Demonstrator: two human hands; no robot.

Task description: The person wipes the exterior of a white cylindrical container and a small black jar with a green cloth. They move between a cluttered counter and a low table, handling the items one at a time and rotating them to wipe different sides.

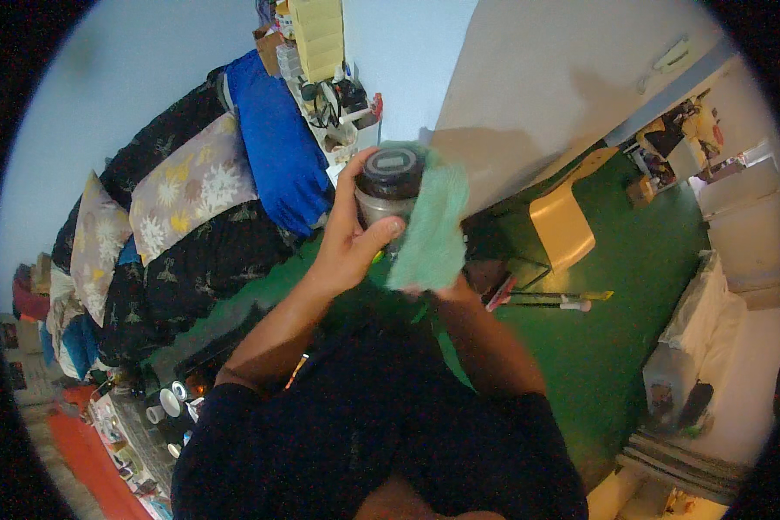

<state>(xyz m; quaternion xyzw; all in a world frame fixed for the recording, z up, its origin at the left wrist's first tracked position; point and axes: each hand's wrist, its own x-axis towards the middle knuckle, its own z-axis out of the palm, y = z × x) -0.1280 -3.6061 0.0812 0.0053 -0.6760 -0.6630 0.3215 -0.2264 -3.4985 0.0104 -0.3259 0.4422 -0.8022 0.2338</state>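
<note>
A silver-grey container (376, 207) with a round black lid (393, 169) is held up in front of my chest. My left hand (348, 250) wraps its left side, with the thumb across the front. Against the container's right side hangs a pale green cloth (434, 227), somewhat blurred. My right hand (454, 289) grips this cloth from behind and below. Most of its fingers are hidden by the fabric. More of the cloth shows behind the lid.
To the left lies a bed with a black cover (214, 260), floral pillows (192, 188) and a blue cloth (279, 156). A cluttered shelf (357, 140) stands beyond it. At right, a curved wooden chair (562, 224) and long-handled tools (552, 302) are on the green floor (591, 351).
</note>
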